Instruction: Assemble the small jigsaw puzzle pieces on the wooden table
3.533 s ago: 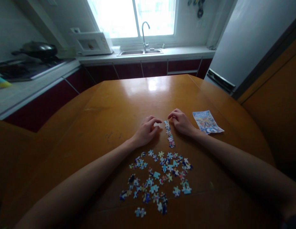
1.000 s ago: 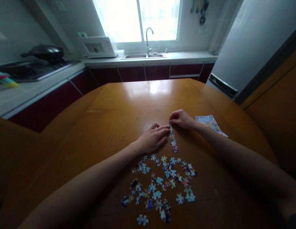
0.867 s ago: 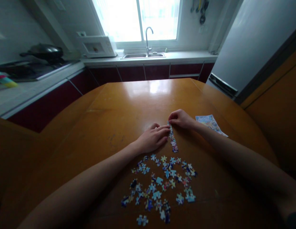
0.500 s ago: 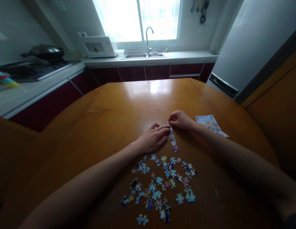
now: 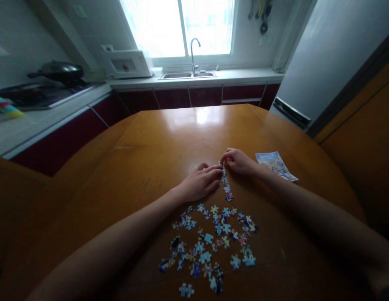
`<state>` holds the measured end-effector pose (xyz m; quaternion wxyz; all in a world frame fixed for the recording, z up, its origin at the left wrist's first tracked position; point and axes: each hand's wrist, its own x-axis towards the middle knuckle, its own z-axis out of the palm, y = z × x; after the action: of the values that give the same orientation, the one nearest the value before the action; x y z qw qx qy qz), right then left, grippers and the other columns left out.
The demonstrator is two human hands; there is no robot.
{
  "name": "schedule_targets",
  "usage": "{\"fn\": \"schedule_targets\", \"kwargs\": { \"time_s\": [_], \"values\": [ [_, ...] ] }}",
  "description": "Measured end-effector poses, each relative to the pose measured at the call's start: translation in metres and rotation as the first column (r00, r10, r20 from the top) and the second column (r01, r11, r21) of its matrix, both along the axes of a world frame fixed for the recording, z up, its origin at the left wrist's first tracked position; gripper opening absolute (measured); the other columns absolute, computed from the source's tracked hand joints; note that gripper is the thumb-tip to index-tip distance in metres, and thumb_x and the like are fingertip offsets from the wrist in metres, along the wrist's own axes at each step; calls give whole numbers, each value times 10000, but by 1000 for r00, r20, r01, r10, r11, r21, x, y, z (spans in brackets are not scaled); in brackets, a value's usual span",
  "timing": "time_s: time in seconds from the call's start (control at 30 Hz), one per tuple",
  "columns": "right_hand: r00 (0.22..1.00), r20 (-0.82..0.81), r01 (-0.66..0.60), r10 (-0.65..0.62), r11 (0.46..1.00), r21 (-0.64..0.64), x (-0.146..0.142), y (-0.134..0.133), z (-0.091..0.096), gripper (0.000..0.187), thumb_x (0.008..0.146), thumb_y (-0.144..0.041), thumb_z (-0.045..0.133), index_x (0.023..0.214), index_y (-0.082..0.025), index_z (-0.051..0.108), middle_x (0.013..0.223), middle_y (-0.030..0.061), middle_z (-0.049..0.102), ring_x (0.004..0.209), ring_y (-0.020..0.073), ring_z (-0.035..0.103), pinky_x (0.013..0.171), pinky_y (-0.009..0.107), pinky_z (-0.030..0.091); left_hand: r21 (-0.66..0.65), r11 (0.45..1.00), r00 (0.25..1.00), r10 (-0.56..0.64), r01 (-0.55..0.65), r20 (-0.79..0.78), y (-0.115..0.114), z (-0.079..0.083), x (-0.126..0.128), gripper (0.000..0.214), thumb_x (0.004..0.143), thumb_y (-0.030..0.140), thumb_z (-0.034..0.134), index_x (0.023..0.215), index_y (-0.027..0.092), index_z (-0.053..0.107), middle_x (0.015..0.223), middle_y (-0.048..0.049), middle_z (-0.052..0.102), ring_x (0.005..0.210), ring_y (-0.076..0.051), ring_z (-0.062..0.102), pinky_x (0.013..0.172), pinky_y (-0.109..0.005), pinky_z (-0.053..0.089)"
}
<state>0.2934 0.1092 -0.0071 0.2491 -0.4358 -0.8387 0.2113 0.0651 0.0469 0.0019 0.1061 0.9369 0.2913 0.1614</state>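
A short strip of joined puzzle pieces (image 5: 226,187) lies on the wooden table (image 5: 156,142), running away from me. My left hand (image 5: 199,182) lies flat beside the strip's left edge, fingers stretched toward its far end. My right hand (image 5: 238,161) is curled, its fingertips pinched on the strip's far end. Several loose puzzle pieces (image 5: 209,242) are scattered on the table nearer to me, between my forearms.
A printed picture sheet (image 5: 275,165) lies on the table to the right of my right hand. Beyond the table run a counter with a sink (image 5: 188,75), a microwave (image 5: 128,63) and a wok (image 5: 58,71). A grey fridge (image 5: 322,54) stands at the right.
Since 3.5 s ago my left hand has flattened against the strip and my right hand has closed on its far end. In the last second both hands barely move.
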Motion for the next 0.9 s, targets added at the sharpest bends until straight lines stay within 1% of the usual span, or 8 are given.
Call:
{"fn": "schedule_targets", "kwargs": {
  "time_s": [0.17,0.33,0.43,0.57,0.67,0.73,0.8,0.9],
  "values": [
    [998,41,46,-46,999,7,-4,-7,3,300,857,-60,517,858,-205,779,921,62,625,830,167,597,780,267,456,3,1000,999,21,-21,-31,-1,0,0,317,1028,323,462,1334,267,523,1470,4,512,1180,-243,472,1109,-433,376],
    [997,61,56,-56,998,7,-5,-10,4,275,838,-60,551,870,-212,778,927,65,625,831,175,597,769,269,453,-4,997,997,81,-82,-18,-4,-1,-1,355,1011,377,487,1345,262,518,1451,-75,444,1274,-278,417,1142,-467,366],
    [997,42,67,-66,998,-17,-6,-9,2,277,825,-40,551,863,-205,769,939,68,636,844,178,604,776,269,456,-37,995,996,92,-92,-6,-3,-2,-1,375,1000,396,499,1350,260,523,1369,-102,465,1271,-290,416,1121,-480,386],
    [995,47,93,-92,995,-34,-8,-6,-1,280,844,-33,523,842,-196,751,940,71,643,850,180,608,777,268,453,-155,984,994,98,-90,46,7,-2,-2,380,973,431,542,1316,270,572,1259,-88,528,1193,-273,465,1082,-480,409],
    [991,66,121,-118,992,-38,-11,-4,-2,264,838,-38,533,835,-196,745,919,66,636,811,176,596,749,268,443,-278,958,983,113,-69,144,15,-4,-2,337,950,397,574,1244,238,614,1156,-85,564,1092,-242,521,1025,-452,443],
    [989,67,132,-130,990,-40,-11,-3,-3,258,836,-43,534,834,-196,743,914,65,634,801,176,590,743,272,437,-365,929,953,161,-59,256,18,-7,-2,327,948,356,570,1232,197,600,1105,-86,576,966,-202,555,927,-395,489],
    [990,61,133,-130,990,-41,-12,-3,-4,271,842,-45,515,837,-197,740,915,65,633,814,177,590,754,275,437,-447,893,905,232,-52,357,20,-10,-1,328,950,322,557,1239,167,573,1068,-80,591,847,-162,558,815,-335,508],
    [991,-4,130,-130,991,-29,-11,-2,-5,285,822,-38,487,819,-191,727,924,64,614,823,173,584,759,276,443,-516,854,852,318,-67,416,19,-13,0,316,941,271,548,1235,158,565,1001,-60,611,744,-129,538,702,-282,487]
  ]
}}
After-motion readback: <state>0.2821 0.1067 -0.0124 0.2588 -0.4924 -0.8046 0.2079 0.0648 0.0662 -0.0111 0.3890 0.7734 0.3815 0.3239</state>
